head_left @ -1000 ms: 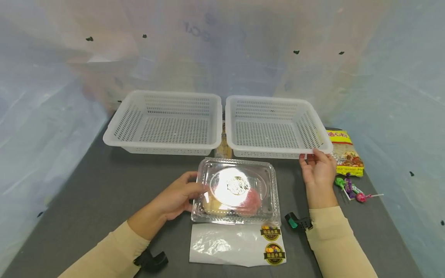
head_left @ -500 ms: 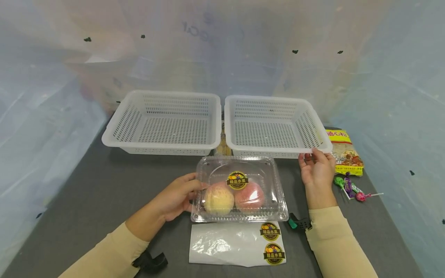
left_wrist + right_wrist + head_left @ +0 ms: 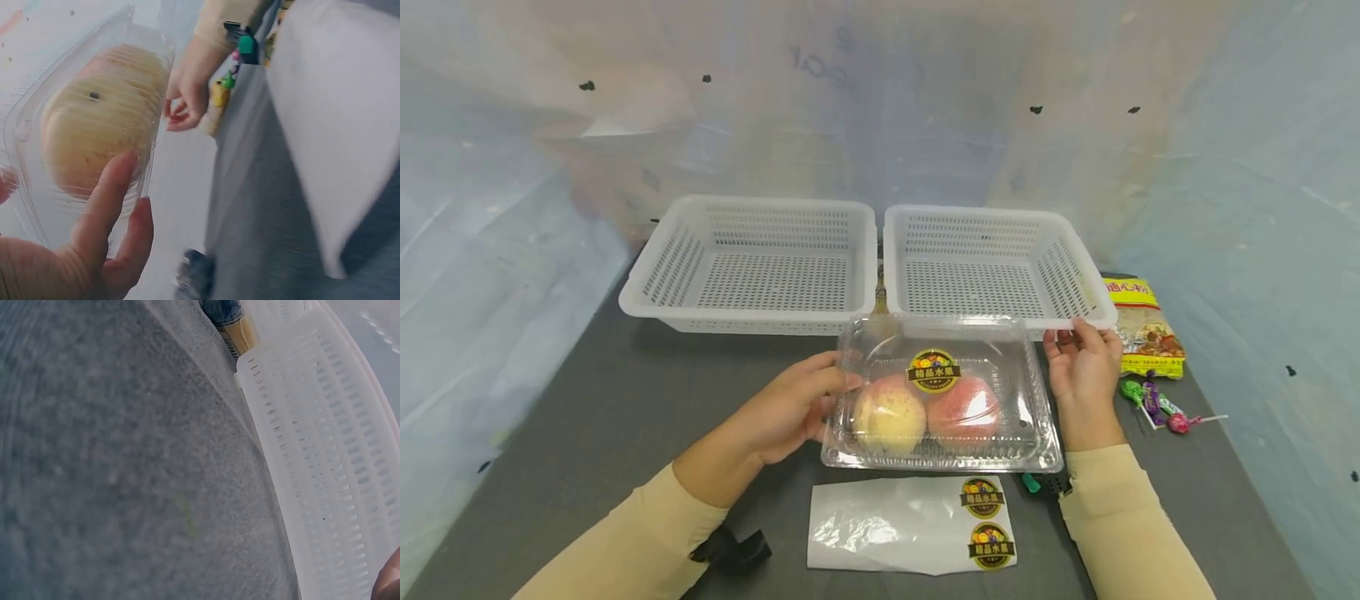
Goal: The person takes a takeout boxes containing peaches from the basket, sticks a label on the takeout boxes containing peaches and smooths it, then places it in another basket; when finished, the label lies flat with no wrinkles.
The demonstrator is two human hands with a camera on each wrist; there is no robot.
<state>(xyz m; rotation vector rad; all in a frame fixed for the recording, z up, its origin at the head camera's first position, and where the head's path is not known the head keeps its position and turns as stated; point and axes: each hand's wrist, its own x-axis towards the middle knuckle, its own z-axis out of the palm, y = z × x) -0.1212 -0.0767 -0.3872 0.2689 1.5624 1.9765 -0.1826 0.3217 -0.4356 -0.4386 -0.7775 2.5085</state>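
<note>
My left hand (image 3: pixel 778 408) grips the left side of a clear plastic clamshell box (image 3: pixel 940 461), raised off the table and tilted. Through its lid show a yellowish peach (image 3: pixel 890 421) and a redder peach (image 3: pixel 965 408). A round black-and-gold fruit label (image 3: pixel 933 372) is on the lid. In the left wrist view, fingers (image 3: pixel 109 200) press against the box's wall. My right hand (image 3: pixel 1086 383) holds the near right corner of the white right-hand basket (image 3: pixel 1078 271), thumb side at the rim. Only a fingertip (image 3: pixel 389 581) of it enters the right wrist view, beside the basket.
Another white basket (image 3: pixel 775 283) stands at the left. A white sheet (image 3: pixel 880 525) with two round labels (image 3: pixel 988 525) lies in front. At the right are a yellow food packet (image 3: pixel 1146 333) and several lollipops (image 3: pixel 1153 404). A yellowish item partly shows between the baskets.
The box has risen toward the camera and shifted right, its lid now tilted so glare has left the label and both peaches show plainly. My right hand has stayed at the basket's corner.
</note>
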